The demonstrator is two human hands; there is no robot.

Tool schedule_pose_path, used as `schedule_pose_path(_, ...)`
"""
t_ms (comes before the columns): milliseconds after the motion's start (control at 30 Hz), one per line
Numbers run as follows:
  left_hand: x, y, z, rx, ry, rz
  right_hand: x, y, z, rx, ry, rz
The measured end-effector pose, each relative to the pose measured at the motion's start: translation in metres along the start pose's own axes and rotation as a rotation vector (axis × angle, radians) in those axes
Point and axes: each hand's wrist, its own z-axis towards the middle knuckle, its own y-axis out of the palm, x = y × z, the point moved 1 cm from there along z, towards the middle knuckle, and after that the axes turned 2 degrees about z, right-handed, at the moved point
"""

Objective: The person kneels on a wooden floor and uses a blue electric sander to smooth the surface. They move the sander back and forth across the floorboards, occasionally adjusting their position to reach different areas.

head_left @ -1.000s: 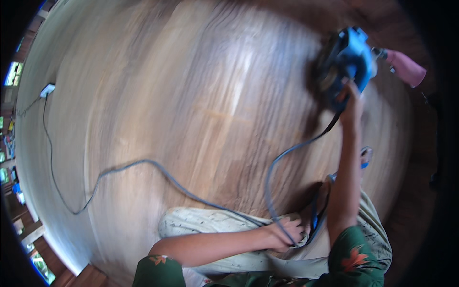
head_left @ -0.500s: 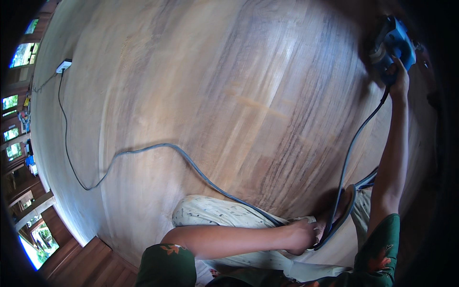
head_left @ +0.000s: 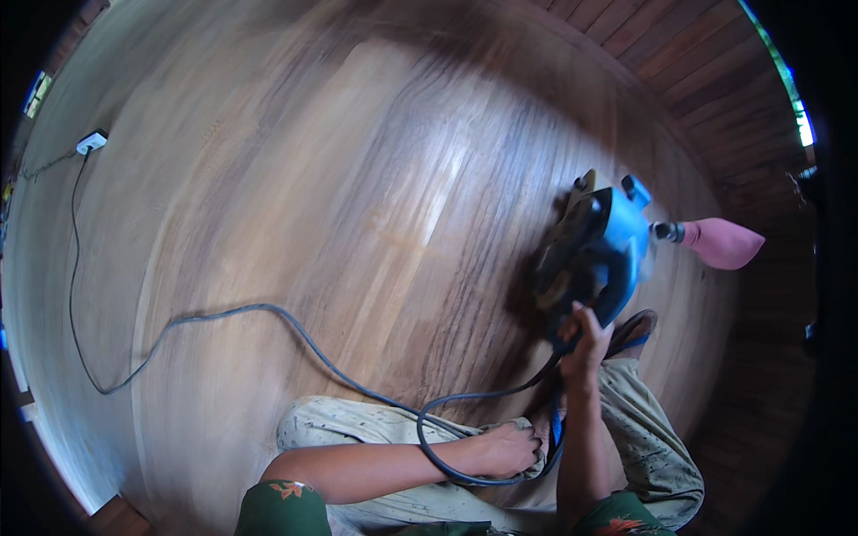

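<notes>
A blue belt sander [head_left: 617, 237] with a pink dust bag [head_left: 724, 243] is tilted on its side above the broad wooden surface [head_left: 295, 188], its belt side facing left. My right hand [head_left: 585, 338] is wrapped round its rear handle. From the handle a dark power cord [head_left: 353, 380] loops past my left wrist and runs off to the left. My left hand [head_left: 514, 448] rests low over my folded leg, by the trouser cuff, its fingers curled; what they grip, if anything, is hidden.
The cord ends at a white socket block [head_left: 91, 141] at the far left. My legs in paint-spotted trousers [head_left: 648, 438] are folded on the wood, with a sandalled foot [head_left: 636, 335] beside the sander. Dark red-brown planks [head_left: 697, 62] lie beyond the surface's edge.
The sander has come nearer and toward the middle with my right hand, and its pink bag now shows. The cord has fallen into a loop round my left wrist area. My view has turned rightward.
</notes>
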Motion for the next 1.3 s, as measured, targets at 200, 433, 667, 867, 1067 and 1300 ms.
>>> schedule_pose_path(200, 0.003, 0.000, -0.001, -0.010, 0.004, 0.070, 0.001, 0.020, -0.020, -0.009, 0.024, 0.038)
schedule_pose_path(433, 0.005, 0.000, 0.002, 0.001, -0.025, 0.000, -0.023, 0.078, 0.135, -0.084, -0.054, 0.068)
schedule_pose_path(667, -0.009, 0.011, 0.020, -0.143, -0.145, -0.300, -0.062, 0.142, 0.307, -0.087, -0.091, -0.051)
schedule_pose_path(867, -0.029, 0.005, 0.019, -0.243, -0.237, -0.307, -0.061, 0.143, 0.338, -0.121, -0.108, -0.003)
schedule_pose_path(1067, -0.011, -0.004, 0.012, -0.132, -0.142, -0.213, -0.058, 0.139, 0.273, -0.148, -0.099, 0.004)
schedule_pose_path(1300, 0.011, -0.071, 0.038, 0.003, 0.001, -0.371, -0.084, 0.152, 0.143, -0.186, -0.121, -0.089)
